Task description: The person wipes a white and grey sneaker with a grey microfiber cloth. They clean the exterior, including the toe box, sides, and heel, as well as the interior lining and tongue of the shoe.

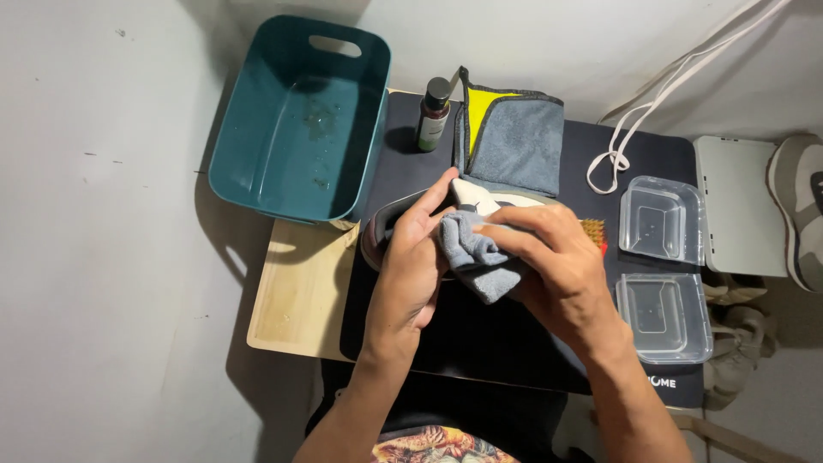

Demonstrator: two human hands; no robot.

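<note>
My left hand grips a grey and white shoe held over the black mat, fingers curled over its side. My right hand presses a small crumpled grey cloth against the shoe. Most of the shoe is hidden behind both hands. A brush with tan bristles peeks out just right of my right hand.
A teal plastic tub stands at the back left, a dark bottle and a folded grey and yellow cloth behind the shoe. White laces and two clear plastic containers lie right. Another shoe sits on the floor.
</note>
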